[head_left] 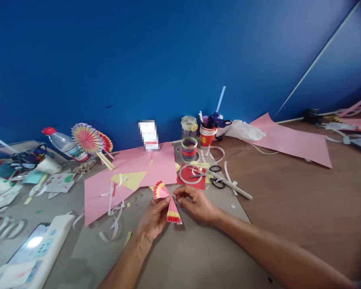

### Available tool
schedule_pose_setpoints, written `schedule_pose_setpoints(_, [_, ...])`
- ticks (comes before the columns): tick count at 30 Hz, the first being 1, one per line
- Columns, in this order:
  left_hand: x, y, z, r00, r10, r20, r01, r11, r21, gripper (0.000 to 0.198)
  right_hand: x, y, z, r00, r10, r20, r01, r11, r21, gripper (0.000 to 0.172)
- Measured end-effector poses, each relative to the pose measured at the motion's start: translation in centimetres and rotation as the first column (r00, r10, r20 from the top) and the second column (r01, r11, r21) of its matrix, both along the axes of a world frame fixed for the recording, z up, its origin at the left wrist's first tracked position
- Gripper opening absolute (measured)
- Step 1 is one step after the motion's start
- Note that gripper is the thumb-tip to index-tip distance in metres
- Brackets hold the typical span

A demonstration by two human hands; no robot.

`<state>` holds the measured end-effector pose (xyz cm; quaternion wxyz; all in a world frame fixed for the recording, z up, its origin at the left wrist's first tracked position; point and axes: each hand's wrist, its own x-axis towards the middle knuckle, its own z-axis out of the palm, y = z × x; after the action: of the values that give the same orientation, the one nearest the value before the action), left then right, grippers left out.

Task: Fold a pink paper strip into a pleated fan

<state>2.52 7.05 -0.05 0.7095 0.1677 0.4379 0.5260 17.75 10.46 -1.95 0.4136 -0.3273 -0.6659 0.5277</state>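
Note:
My left hand (158, 216) pinches a small pleated paper fan (173, 210) at its narrow middle. Both ends of the fan flare out, pink with yellow and red tips. Just right of it, my right hand (195, 202) hovers with bent fingers apart, close to the fan's middle; I see nothing held in it. Beyond the hands lie pink paper sheets (108, 192), a yellow paper piece (132, 179) and a red paper square (203, 183). Scissors (217, 183) with black handles rest to the right, beside a pale stick-like rod (240, 192).
Against the blue wall stand a clear water bottle (189, 134) and a red paper cup (207, 137) of tools. Finished pleated fans (86, 137) lean near a red-capped bottle (61, 142). White strips (116, 224), a phone (30, 243) and a pink sheet (295, 140) lie around.

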Motion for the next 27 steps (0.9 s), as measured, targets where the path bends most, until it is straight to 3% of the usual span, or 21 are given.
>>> schedule_pose_setpoints(4, [0.0, -0.1, -0.1, 0.999, -0.033, 0.039, 0.033, 0.999, 0.003, 0.019, -0.1, -0.3, -0.1, 0.999, -0.039, 0.001, 0.038, 0.987, 0.157, 0.022])
schedule_pose_setpoints(9, [0.3, -0.2, 0.3, 0.996, -0.023, 0.081, 0.023, 1.0, -0.005, 0.016, 0.7, 0.1, 0.2, 0.993, 0.115, 0.021, -0.112, 0.885, 0.452, 0.027])
schedule_pose_setpoints(14, [0.5, -0.4, 0.6, 0.995, -0.047, 0.092, 0.05, 0.998, -0.024, 0.019, 0.9, 0.6, 0.5, 0.984, 0.175, 0.044, -0.171, 0.829, 0.533, 0.023])
schedule_pose_setpoints(17, [0.6, -0.5, 0.5, 0.994, -0.071, 0.088, 0.073, 0.997, -0.014, 0.019, 0.8, 0.5, 0.5, 0.989, 0.146, 0.031, -0.143, 0.871, 0.47, 0.017])
schedule_pose_setpoints(21, [0.9, -0.6, 0.4, 1.0, -0.012, -0.01, 0.013, 0.999, 0.034, 0.025, 0.2, 0.0, 0.2, 0.996, 0.073, -0.045, -0.061, 0.973, 0.222, 0.01])
schedule_pose_setpoints(27, [1.0, -0.8, 0.7, 0.992, 0.054, -0.117, -0.033, 0.984, 0.174, 0.03, -0.7, -0.8, 0.1, 0.963, 0.0, -0.27, -0.036, 0.991, -0.13, 0.025])
